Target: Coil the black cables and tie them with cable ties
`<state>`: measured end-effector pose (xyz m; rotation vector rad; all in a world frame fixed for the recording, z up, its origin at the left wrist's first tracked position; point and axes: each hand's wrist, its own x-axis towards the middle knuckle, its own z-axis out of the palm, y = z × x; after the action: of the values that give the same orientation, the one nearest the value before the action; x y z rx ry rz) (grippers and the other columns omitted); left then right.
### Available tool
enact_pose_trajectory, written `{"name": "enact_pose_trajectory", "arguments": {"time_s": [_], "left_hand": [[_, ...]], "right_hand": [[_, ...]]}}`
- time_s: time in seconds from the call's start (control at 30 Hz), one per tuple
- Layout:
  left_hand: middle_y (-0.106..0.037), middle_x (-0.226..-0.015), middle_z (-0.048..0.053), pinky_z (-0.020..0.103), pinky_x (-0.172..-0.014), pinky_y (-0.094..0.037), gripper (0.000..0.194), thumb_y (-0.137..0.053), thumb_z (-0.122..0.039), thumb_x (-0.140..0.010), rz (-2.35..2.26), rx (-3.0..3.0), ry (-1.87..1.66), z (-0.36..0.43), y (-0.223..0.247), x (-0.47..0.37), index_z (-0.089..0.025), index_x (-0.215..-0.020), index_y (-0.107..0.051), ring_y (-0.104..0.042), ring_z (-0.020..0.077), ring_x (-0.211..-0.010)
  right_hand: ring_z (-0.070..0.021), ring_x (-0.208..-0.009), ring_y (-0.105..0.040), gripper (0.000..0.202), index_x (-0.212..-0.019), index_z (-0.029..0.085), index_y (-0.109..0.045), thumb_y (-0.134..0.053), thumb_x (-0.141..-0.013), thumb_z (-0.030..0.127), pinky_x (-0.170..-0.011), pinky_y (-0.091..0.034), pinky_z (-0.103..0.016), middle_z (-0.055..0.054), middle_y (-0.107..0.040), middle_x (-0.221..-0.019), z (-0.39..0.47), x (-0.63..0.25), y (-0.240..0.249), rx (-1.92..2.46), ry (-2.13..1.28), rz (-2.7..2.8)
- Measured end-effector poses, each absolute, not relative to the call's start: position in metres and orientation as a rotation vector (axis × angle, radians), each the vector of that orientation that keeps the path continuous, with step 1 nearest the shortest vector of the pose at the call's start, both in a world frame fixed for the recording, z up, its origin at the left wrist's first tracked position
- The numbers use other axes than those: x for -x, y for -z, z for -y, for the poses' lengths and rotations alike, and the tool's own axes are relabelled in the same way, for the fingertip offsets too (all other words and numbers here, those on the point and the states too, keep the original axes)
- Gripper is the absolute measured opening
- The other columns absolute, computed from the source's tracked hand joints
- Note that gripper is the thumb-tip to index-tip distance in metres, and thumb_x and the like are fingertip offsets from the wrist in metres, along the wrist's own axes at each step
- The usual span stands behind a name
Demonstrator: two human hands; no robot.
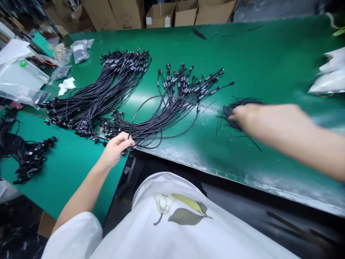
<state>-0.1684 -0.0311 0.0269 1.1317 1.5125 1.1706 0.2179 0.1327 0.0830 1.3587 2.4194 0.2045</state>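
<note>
My left hand [118, 146] is closed in a pinch on a black cable [138, 109] at the table's front edge; the cable loops up from the fingers. Beside it lies a loose bundle of black cables [161, 120] with small connectors and grey labels at the far ends. My right hand [252, 117], smeared by motion, reaches down onto a pile of thin black strips [228, 111] that look like twist ties. Its fingertips are partly hidden in the pile, so whether they grip any strip is unclear.
A larger bundle of similar cables [105, 84] lies to the left, and more cables [29, 154] rest on the lower green table [72, 154]. Plastic bags [81, 50] and a white box [24, 77] stand at the far left. Cardboard boxes [160, 16] line the back edge.
</note>
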Motion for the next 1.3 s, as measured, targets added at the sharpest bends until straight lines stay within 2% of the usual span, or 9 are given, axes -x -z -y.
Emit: {"name": "enact_pose_trajectory", "arguments": {"time_s": [0.1,0.23,0.33,0.43,0.6,0.73,0.93,1.13,1.3], "left_hand": [[-0.066,-0.092,0.005,0.027,-0.074,-0.048,0.024,-0.066,-0.029,-0.081,-1.440,-1.076,-1.256,0.019,-0.027,0.124,-0.019,-0.102,-0.065,-0.060,0.0146,-0.076],[-0.064,-0.114,0.010,0.031,-0.096,-0.042,0.027,-0.061,-0.021,-0.084,-1.335,-1.493,-1.093,0.017,-0.029,0.078,-0.020,-0.111,-0.066,-0.059,0.0198,-0.104],[-0.065,-0.082,0.004,0.030,-0.077,-0.047,0.032,-0.054,-0.026,-0.090,-1.162,-1.491,-0.727,0.025,-0.031,0.074,-0.020,-0.120,-0.063,-0.060,0.0159,-0.072],[-0.048,-0.055,-0.004,0.028,-0.059,-0.044,0.036,-0.051,-0.037,-0.093,-0.977,-1.218,-0.557,0.033,-0.032,0.091,-0.016,-0.118,-0.064,-0.046,0.0109,-0.048],[-0.020,-0.043,-0.010,0.021,-0.050,-0.040,0.026,-0.065,-0.039,-0.084,-0.771,-0.738,-1.134,0.034,-0.044,0.121,-0.016,-0.096,-0.073,-0.026,0.0063,-0.040],[-0.029,-0.053,-0.006,0.013,-0.043,-0.034,0.023,-0.053,-0.030,-0.094,-0.839,-0.428,-1.575,0.018,-0.055,0.120,-0.022,-0.110,-0.067,-0.030,0.0074,-0.047],[-0.047,-0.064,-0.002,0.016,-0.046,-0.036,0.038,-0.069,-0.035,-0.083,-0.913,-0.664,-1.325,-0.002,-0.037,0.096,-0.012,-0.114,-0.067,-0.039,0.0064,-0.053],[-0.068,-0.092,0.008,0.028,-0.085,-0.043,0.033,-0.062,-0.044,-0.087,-1.158,-1.152,-1.061,0.012,-0.023,0.067,-0.016,-0.102,-0.071,-0.060,0.0184,-0.090],[-0.044,-0.054,-0.004,0.026,-0.056,-0.035,0.034,-0.056,-0.047,-0.090,-1.020,-1.176,-0.899,0.021,-0.022,0.057,-0.015,-0.084,-0.064,-0.038,0.0100,-0.050]], "right_hand": [[-0.0185,-0.064,-0.062,0.015,-0.091,0.016,-0.060,-0.046,-0.089,0.010,-0.045,-0.018,-0.028,-0.009,-0.067,-0.087,-0.067,-0.164,-0.080,-1.000,0.074,-2.498],[-0.0147,-0.059,-0.057,0.015,-0.085,0.016,-0.062,-0.048,-0.089,0.012,-0.048,-0.020,-0.028,-0.006,-0.065,-0.077,-0.044,-0.128,-0.092,-0.674,0.242,-2.830],[-0.0152,-0.065,-0.058,0.019,-0.089,0.015,-0.064,-0.049,-0.094,0.025,-0.052,-0.024,-0.026,-0.007,-0.066,-0.082,-0.073,-0.130,-0.097,-0.836,0.198,-2.954],[-0.0165,-0.074,-0.060,0.027,-0.091,0.018,-0.065,-0.051,-0.093,0.041,-0.055,-0.028,-0.025,-0.005,-0.067,-0.089,-0.114,-0.150,-0.087,-0.948,0.266,-3.038],[-0.0172,-0.081,-0.060,0.032,-0.100,0.020,-0.064,-0.041,-0.098,0.041,-0.067,-0.038,-0.027,-0.004,-0.067,-0.093,-0.149,-0.191,-0.041,-0.966,0.550,-3.205],[-0.0169,-0.074,-0.058,0.033,-0.108,0.016,-0.062,-0.033,-0.100,0.029,-0.063,-0.036,-0.028,-0.008,-0.064,-0.087,-0.125,-0.193,-0.011,-0.968,0.277,-3.290],[-0.0137,-0.055,-0.047,0.028,-0.084,0.015,-0.061,-0.037,-0.098,0.019,-0.056,-0.025,-0.030,-0.003,-0.057,-0.068,-0.061,-0.169,-0.014,-0.494,-0.028,-3.328],[-0.0119,-0.056,-0.046,0.034,-0.076,0.016,-0.057,-0.038,-0.100,0.028,-0.056,-0.026,-0.027,-0.002,-0.057,-0.067,-0.046,-0.154,-0.034,-0.297,0.349,-3.430],[-0.0151,-0.075,-0.054,0.032,-0.089,0.018,-0.060,-0.054,-0.091,0.050,-0.067,-0.038,-0.026,-0.004,-0.061,-0.085,-0.070,-0.140,-0.029,-0.844,0.987,-3.531]]}}
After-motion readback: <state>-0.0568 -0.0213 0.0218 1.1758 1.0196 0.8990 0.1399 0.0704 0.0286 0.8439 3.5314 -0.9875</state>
